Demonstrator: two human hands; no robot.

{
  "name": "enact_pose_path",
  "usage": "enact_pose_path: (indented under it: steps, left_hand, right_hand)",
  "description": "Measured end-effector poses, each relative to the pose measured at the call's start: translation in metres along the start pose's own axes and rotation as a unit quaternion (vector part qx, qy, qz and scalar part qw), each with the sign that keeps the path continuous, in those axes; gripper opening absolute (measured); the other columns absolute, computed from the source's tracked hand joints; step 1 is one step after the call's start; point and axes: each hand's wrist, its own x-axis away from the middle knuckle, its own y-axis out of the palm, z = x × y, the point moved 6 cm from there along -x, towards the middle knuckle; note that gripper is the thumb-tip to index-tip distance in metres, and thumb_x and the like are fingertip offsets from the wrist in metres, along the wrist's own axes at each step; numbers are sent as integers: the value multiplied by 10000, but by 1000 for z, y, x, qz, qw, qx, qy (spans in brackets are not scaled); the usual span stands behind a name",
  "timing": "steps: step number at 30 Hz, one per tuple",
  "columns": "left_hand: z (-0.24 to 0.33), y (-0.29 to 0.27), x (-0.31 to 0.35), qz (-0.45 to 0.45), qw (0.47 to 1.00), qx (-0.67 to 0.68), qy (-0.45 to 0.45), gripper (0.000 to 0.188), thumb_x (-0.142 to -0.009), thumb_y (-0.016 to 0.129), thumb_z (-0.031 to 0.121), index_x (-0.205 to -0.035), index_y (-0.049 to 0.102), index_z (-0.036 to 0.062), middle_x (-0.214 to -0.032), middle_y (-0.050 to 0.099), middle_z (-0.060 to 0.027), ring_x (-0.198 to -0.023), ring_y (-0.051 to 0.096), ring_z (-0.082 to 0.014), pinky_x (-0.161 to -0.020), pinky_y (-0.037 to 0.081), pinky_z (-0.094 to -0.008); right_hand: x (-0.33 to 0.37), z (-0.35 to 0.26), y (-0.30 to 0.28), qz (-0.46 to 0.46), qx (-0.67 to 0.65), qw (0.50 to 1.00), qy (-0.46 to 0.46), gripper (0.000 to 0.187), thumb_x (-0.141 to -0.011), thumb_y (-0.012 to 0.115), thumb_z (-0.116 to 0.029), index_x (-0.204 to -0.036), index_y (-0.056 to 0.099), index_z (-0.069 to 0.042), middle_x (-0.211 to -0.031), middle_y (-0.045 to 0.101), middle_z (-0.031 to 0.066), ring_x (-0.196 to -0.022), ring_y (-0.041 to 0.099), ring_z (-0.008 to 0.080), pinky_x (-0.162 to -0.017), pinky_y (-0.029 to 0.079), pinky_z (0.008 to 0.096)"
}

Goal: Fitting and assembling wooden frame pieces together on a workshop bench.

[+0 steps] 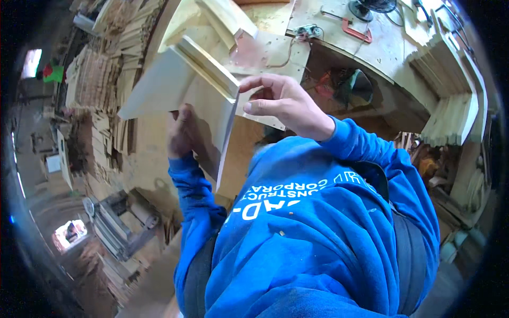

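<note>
A pale, flat wooden panel (204,100) with a raised wooden strip (207,68) along its far edge is held tilted in front of me, above the floor near the workbench. My left hand (183,130) grips the panel's near side, with its thumb on the face and its other fingers mostly hidden. My right hand (289,103) is at the panel's right corner. Its index fingertip touches or nearly touches the end of the strip; the thumb is apart from the index, and nothing shows between them.
Another panel with a strip (222,26) lies on the workbench (313,53) ahead. A red clamp (357,32), a black fan (366,8) and a cable are farther right. Stacked boards (453,114) stand on the right; piles of wood strips (93,79) fill the left.
</note>
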Motion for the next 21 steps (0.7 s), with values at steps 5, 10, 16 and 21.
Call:
enact_pose_path:
  steps: [5, 10, 16, 21]
  left_hand:
    - [-111, -47, 38, 103, 979, 29, -172, 451, -886, 721, 244, -1230, 568, -3, -1175, 601, -67, -1062, 546, -163, -947, 421, -286]
    - [-192, -72, 57, 206, 958, 43, -194, 447, -852, 759, 197, -1189, 583, -40, -1192, 618, -101, -1037, 592, -183, -916, 473, -312]
    - [-259, -130, 50, 299, 933, 19, -197, 458, -850, 758, 179, -1190, 587, -75, -1201, 626, -122, -1064, 598, -197, -932, 465, -317]
    - [-270, -153, 30, 332, 913, 24, -234, 456, -865, 739, 196, -1173, 602, -112, -1222, 628, -137, -1068, 605, -204, -930, 465, -318]
  right_hand:
    - [-23, 85, -14, 23, 71, 988, 136, 279, -845, 644, -58, -1116, 595, -12, -839, 598, -8, -757, 563, 47, -673, 446, 196]
    - [-33, 164, -34, -25, 192, 958, 212, 231, -864, 665, -115, -1065, 615, -13, -864, 633, 17, -729, 564, 63, -628, 458, 226]
    - [-50, 180, -51, -98, 413, 886, 184, 267, -833, 692, -189, -1037, 671, -17, -977, 696, 97, -839, 637, 182, -759, 516, 319]
    - [-49, 170, -90, -40, 457, 866, 200, 273, -809, 697, -199, -1022, 680, -29, -965, 704, 119, -876, 669, 221, -796, 530, 348]
